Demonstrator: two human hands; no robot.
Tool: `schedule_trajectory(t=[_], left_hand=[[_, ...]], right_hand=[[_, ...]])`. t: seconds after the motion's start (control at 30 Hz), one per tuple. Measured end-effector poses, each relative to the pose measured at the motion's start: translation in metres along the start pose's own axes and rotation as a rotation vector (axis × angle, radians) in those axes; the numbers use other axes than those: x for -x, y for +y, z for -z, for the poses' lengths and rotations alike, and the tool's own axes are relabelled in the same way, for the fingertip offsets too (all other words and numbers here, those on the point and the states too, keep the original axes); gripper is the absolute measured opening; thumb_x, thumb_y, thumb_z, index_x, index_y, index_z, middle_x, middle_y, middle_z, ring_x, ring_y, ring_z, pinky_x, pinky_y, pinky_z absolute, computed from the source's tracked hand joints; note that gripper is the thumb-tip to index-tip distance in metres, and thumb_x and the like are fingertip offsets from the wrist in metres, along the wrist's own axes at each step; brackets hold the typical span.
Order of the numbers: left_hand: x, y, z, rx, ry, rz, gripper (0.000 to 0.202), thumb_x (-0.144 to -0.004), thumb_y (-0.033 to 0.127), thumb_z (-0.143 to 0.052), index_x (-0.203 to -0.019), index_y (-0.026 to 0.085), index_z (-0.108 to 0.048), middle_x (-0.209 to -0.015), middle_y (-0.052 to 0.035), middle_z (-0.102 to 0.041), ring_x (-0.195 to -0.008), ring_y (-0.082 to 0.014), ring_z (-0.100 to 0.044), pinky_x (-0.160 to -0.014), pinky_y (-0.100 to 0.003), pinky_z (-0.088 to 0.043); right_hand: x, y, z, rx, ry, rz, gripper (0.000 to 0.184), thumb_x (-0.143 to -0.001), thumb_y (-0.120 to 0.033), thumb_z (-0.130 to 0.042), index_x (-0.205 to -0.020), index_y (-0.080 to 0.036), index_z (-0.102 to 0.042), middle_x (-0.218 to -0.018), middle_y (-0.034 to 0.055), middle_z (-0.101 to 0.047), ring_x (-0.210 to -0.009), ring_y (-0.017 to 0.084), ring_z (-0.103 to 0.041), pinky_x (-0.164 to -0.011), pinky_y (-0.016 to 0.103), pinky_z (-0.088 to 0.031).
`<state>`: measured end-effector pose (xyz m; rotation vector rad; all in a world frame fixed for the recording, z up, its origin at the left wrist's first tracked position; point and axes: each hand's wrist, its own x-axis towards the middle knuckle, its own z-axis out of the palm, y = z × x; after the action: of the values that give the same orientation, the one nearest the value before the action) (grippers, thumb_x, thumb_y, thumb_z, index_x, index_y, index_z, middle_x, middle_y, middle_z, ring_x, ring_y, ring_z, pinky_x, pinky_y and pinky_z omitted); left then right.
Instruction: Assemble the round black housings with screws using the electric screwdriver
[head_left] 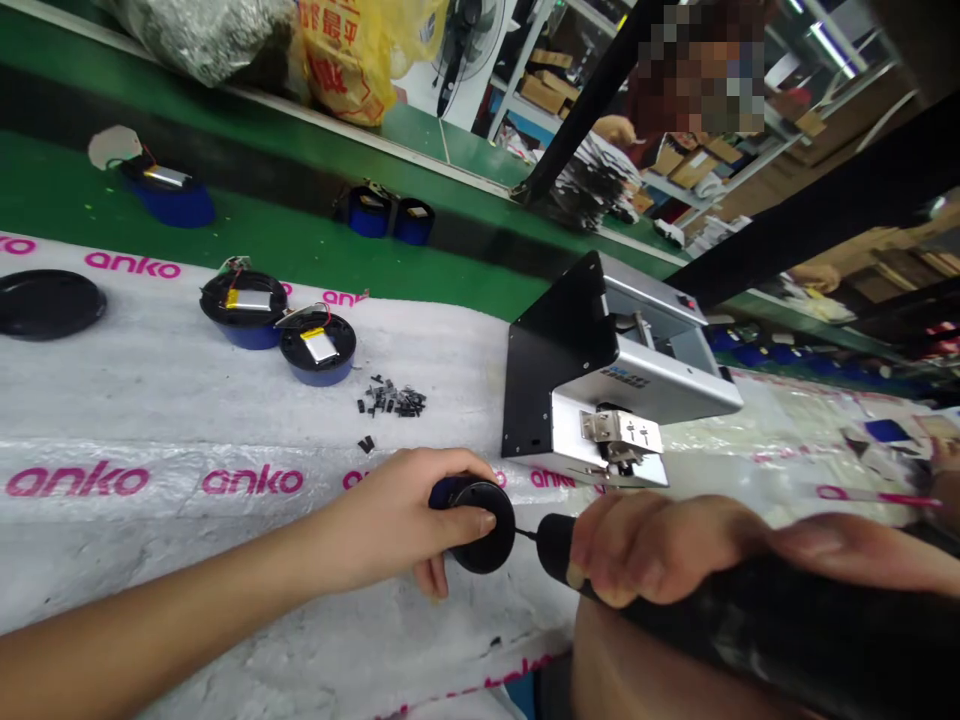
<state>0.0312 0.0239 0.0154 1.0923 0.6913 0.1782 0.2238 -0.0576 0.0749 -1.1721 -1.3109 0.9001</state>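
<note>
My left hand (pixel 390 525) grips a small round housing (pixel 487 550) with a black face and a blue side, thumb lying across the face. My right hand (pixel 660 545) is wrapped round a thick black power screwdriver (pixel 795 625). Its thin bit points left and reaches the housing's right edge; whether it sits in a screw hole I cannot tell. Beyond my left hand lies a pile of small black parts (pixel 391 398). Two open blue cases, one case (pixel 251 338) and another case (pixel 321 375), stand further left with silver batteries and wires showing.
A screw feeder (pixel 570 370) stands just past my right hand. At the far left lies a black round disc (pixel 51 304). More blue cases (pixel 369 215) sit on the green bench (pixel 262 210) behind. A yellow bag (pixel 345 60) rests on the ledge above. Printed foam sheet (pixel 180 540) covers the worktop.
</note>
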Motion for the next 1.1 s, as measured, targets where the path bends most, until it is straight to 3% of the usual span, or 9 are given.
schedule_trajectory(t=[0.17, 0.37, 0.53, 0.63, 0.73, 0.8, 0.93, 1.0, 1.1], left_hand=[[0.000, -0.001, 0.001, -0.036, -0.007, -0.012, 0.032, -0.085, 0.036, -0.065, -0.114, 0.025, -0.061, -0.071, 0.0019, -0.069, -0.044, -0.0114, -0.064, -0.041, -0.018, -0.050], [0.001, -0.001, 0.001, -0.060, -0.010, -0.034, 0.030, -0.086, 0.038, -0.064, -0.113, 0.025, -0.061, -0.071, 0.0011, -0.069, -0.044, -0.0113, -0.063, -0.041, -0.017, -0.049], [0.001, -0.002, 0.002, -0.048, -0.013, -0.033, 0.031, -0.087, 0.038, -0.064, -0.114, 0.025, -0.061, -0.071, 0.0016, -0.069, -0.043, -0.0113, -0.063, -0.041, -0.017, -0.049], [0.001, -0.004, 0.001, -0.049, -0.012, -0.048, 0.033, -0.087, 0.039, -0.064, -0.117, 0.025, -0.061, -0.068, 0.0028, -0.067, -0.043, -0.0115, -0.063, -0.042, -0.018, -0.050], [0.003, -0.005, -0.001, -0.108, 0.008, -0.080, 0.036, -0.090, 0.042, -0.061, -0.122, 0.026, -0.059, -0.070, 0.0025, -0.067, -0.044, -0.0115, -0.061, -0.043, -0.019, -0.050], [0.005, -0.007, -0.003, -0.261, 0.082, -0.165, 0.033, -0.091, 0.043, -0.059, -0.121, 0.028, -0.061, -0.093, -0.0017, -0.071, -0.048, -0.0102, -0.060, -0.046, -0.020, -0.050], [0.010, -0.012, -0.001, -0.671, 0.286, -0.442, 0.031, -0.089, 0.045, -0.063, -0.118, 0.034, -0.069, -0.131, -0.0022, -0.063, -0.092, -0.0222, -0.068, -0.082, -0.031, -0.055], [0.008, -0.016, 0.002, -0.749, 0.290, -0.521, 0.048, -0.081, 0.050, -0.072, -0.126, 0.036, -0.065, -0.132, -0.0026, -0.063, -0.115, -0.0310, -0.059, -0.099, -0.040, -0.048], [0.002, -0.020, 0.007, -0.748, 0.199, -0.520, 0.064, -0.072, 0.048, -0.080, -0.132, 0.034, -0.061, -0.136, -0.0030, -0.062, -0.126, -0.0352, -0.051, -0.108, -0.046, -0.041]], right_hand=[[0.005, 0.002, -0.038, -0.062, 0.298, 0.291, 0.017, -0.095, -0.045, -0.052, -0.103, -0.039, -0.065, -0.062, -0.0016, -0.065, -0.046, 0.023, -0.058, -0.044, 0.038, -0.052], [-0.005, 0.012, -0.048, -0.130, 0.402, 0.398, 0.028, -0.091, -0.056, -0.058, -0.095, -0.029, -0.064, -0.055, -0.0034, -0.060, -0.035, 0.016, -0.050, -0.034, 0.029, -0.045], [-0.006, 0.008, -0.055, -0.111, 0.387, 0.409, 0.019, -0.096, -0.042, -0.053, -0.101, -0.028, -0.065, -0.061, -0.0023, -0.065, -0.041, 0.017, -0.058, -0.039, 0.031, -0.049], [-0.006, 0.000, -0.062, -0.090, 0.459, 0.417, 0.033, -0.092, -0.055, -0.057, -0.096, -0.024, -0.067, -0.058, -0.0015, -0.065, -0.042, 0.018, -0.058, -0.042, 0.034, -0.051], [-0.008, -0.010, -0.051, -0.125, 0.487, 0.353, 0.044, -0.087, -0.067, -0.056, -0.095, -0.025, -0.065, -0.057, -0.0021, -0.062, -0.042, 0.018, -0.056, -0.042, 0.034, -0.051], [-0.014, -0.016, -0.033, -0.168, 0.510, 0.359, 0.047, -0.086, -0.070, -0.053, -0.097, -0.025, -0.063, -0.057, -0.0027, -0.061, -0.039, 0.017, -0.053, -0.038, 0.032, -0.048], [-0.042, -0.021, 0.002, -0.057, 0.740, 0.573, 0.038, -0.092, -0.059, -0.050, -0.101, -0.023, -0.063, -0.058, -0.0036, -0.059, -0.041, 0.015, -0.052, -0.036, 0.027, -0.044], [-0.058, -0.015, 0.010, 0.052, 0.835, 0.665, 0.035, -0.095, -0.053, -0.047, -0.101, -0.022, -0.063, -0.056, -0.0043, -0.056, -0.040, 0.014, -0.052, -0.036, 0.024, -0.041], [-0.070, -0.002, 0.014, 0.086, 0.816, 0.633, 0.039, -0.095, -0.058, -0.045, -0.100, -0.024, -0.063, -0.054, -0.0054, -0.053, -0.037, 0.013, -0.050, -0.033, 0.023, -0.038]])
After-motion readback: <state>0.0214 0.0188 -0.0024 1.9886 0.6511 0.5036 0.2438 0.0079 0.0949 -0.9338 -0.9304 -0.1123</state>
